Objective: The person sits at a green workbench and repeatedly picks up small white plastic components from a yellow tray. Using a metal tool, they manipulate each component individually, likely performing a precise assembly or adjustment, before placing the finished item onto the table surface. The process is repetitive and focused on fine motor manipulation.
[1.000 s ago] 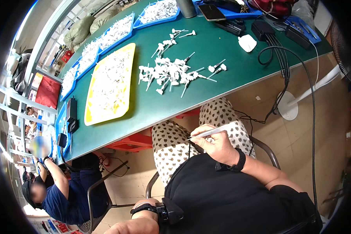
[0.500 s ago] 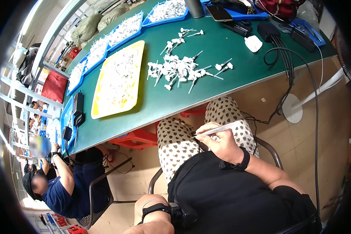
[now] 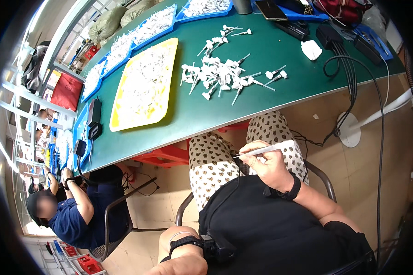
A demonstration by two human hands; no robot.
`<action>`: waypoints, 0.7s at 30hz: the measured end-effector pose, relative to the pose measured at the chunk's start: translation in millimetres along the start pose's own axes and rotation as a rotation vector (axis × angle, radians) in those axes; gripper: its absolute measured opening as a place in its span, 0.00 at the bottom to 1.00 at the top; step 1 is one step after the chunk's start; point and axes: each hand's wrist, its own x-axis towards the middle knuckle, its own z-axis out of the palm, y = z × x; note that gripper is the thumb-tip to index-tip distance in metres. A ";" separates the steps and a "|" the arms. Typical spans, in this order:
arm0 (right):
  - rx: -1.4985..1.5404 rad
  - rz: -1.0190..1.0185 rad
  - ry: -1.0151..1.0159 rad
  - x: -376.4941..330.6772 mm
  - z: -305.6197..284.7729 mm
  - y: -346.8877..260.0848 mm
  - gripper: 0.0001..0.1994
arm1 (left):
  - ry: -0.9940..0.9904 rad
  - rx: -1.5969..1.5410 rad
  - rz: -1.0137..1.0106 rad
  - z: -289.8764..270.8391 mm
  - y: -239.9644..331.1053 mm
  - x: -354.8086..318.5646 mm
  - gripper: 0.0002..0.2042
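Note:
My right hand (image 3: 267,160) is closed around a slim white tool (image 3: 273,149) that tapers to a thin point, like tweezers, above my lap. The point faces left and nothing shows at its tip. My left hand (image 3: 169,237) is low at the bottom of the view, bent at the wrist beside a black strap with a small black device (image 3: 219,247); its fingers are hidden. On the green table (image 3: 243,103) in front lies a loose heap of white plastic parts with thin stems (image 3: 220,73). A yellow tray (image 3: 166,107) full of small white parts stands left of it.
Blue trays of white parts (image 3: 153,27) line the far left side. A phone (image 3: 270,10), black cables (image 3: 348,78) and a crumpled white piece (image 3: 311,50) lie at the right. Another person (image 3: 75,224) sits at left. Red stools (image 3: 165,155) stand under the table.
The whole view has shifted slightly, so the table and trays sit a little further right and higher. My right hand keeps its hold on the white tool. The other person's arms have moved lower.

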 end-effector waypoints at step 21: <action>0.064 0.063 0.064 5.4 -7.1 3.6 0.05 | -0.940 1.005 -0.944 -94.7 -165.3 -122.3 0.10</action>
